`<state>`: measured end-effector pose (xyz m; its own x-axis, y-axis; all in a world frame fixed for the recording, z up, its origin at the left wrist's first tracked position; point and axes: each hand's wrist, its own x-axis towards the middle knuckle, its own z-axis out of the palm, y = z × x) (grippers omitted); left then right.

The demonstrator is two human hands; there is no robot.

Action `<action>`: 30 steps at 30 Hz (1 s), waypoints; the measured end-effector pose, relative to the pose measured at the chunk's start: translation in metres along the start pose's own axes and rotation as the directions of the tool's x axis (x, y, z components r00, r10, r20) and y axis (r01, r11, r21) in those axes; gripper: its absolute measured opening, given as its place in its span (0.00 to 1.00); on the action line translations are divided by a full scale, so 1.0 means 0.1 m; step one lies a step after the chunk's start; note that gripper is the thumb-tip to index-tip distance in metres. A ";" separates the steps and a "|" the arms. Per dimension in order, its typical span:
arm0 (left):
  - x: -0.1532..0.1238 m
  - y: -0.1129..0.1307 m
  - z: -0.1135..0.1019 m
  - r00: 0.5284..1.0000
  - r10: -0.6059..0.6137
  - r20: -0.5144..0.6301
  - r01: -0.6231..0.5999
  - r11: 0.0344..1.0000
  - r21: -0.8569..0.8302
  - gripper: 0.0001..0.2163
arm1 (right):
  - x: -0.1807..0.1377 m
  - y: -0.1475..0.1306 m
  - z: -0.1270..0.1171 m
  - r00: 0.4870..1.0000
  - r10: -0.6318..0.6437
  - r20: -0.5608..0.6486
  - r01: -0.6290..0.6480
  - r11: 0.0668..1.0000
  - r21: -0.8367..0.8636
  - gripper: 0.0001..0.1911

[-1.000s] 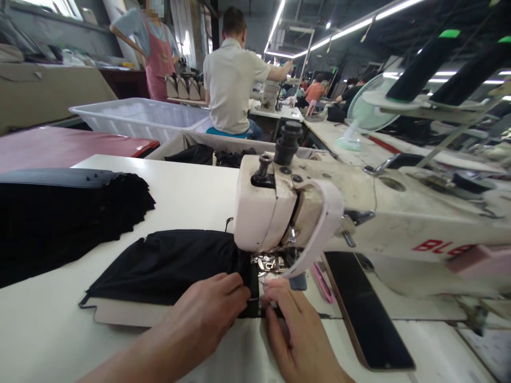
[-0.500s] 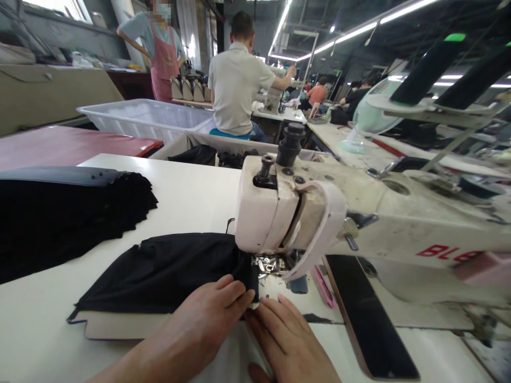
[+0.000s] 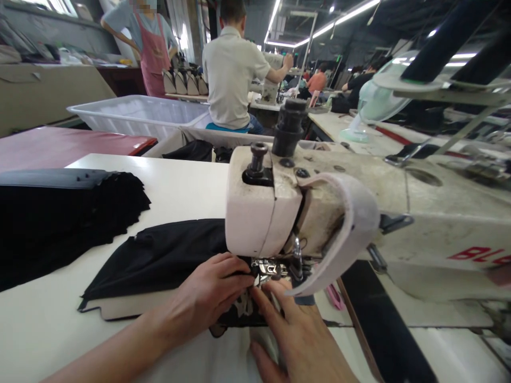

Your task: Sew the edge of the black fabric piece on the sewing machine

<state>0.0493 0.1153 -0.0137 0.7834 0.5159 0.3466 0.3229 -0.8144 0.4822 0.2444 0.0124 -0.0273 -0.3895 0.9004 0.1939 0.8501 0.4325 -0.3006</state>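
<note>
A black fabric piece [image 3: 159, 250] with a beige layer [image 3: 131, 306] under its front edge lies on the white table, running to the presser foot [image 3: 269, 267] of a sewing machine [image 3: 263, 207]. My left hand [image 3: 211, 287] is closed on the fabric's edge just left of the foot, fingertips pinched together. In front of the foot, my right hand [image 3: 297, 330] rests with fingers stretched out and thumb apart, its fingertips by the fabric's edge. Below my left fingers a dark part of the piece shows; the hands hide the rest of it.
A stack of black cut fabric [image 3: 72, 218] lies at the left. Right of my right hand are a dark phone-like slab [image 3: 383, 319] and a small pink item [image 3: 334, 297]. Beyond the table stand a white plastic bin [image 3: 136, 114], a seated person [image 3: 235, 74] and a standing person [image 3: 151, 48].
Both hands have moved up towards the presser foot. My right fingers have spread, and the fabric edge between the hands has turned, showing a dark part below. The camera view has shifted slightly.
</note>
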 end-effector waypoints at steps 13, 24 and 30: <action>0.05 0.05 0.07 0.988 0.046 -0.149 -0.053 0.998 -0.044 0.10 | 0.02 -0.02 -0.03 0.999 0.046 0.005 -0.046 0.994 0.094 0.33; 0.05 0.10 0.02 0.995 0.033 -0.091 -0.032 0.999 0.007 0.12 | 0.10 0.02 -0.13 0.999 -0.002 -0.032 0.006 0.993 0.121 0.29; 0.07 0.12 -0.04 0.995 0.062 -0.080 -0.059 0.997 0.049 0.11 | 0.06 0.02 0.03 0.997 -0.002 -0.081 0.008 0.997 0.077 0.34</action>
<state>0.0562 0.1097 -0.0022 0.7573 0.4836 0.4389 0.3020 -0.8552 0.4212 0.2430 0.0189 -0.0298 -0.3610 0.8929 0.2692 0.8172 0.4420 -0.3700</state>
